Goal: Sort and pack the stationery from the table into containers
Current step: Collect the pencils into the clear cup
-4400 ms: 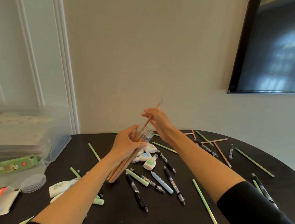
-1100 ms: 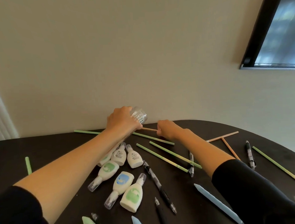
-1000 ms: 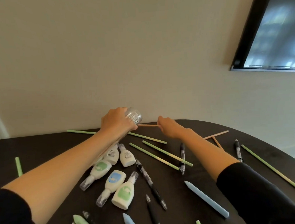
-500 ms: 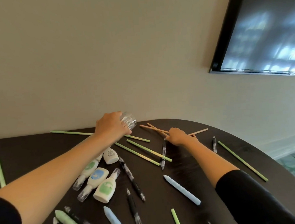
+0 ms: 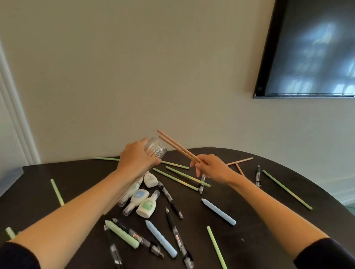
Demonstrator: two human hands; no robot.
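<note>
Two pencils (image 5: 179,148), pinched by the right hand (image 5: 213,169) fingers, must be guided toward ten o'clock into the jar (image 5: 156,150) gripped by the left hand (image 5: 136,161).

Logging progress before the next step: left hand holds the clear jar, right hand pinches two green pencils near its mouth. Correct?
Wrong colour. The head view shows the right hand pinching two tan pencils, not green ones. The left hand does hold the clear jar.
</note>
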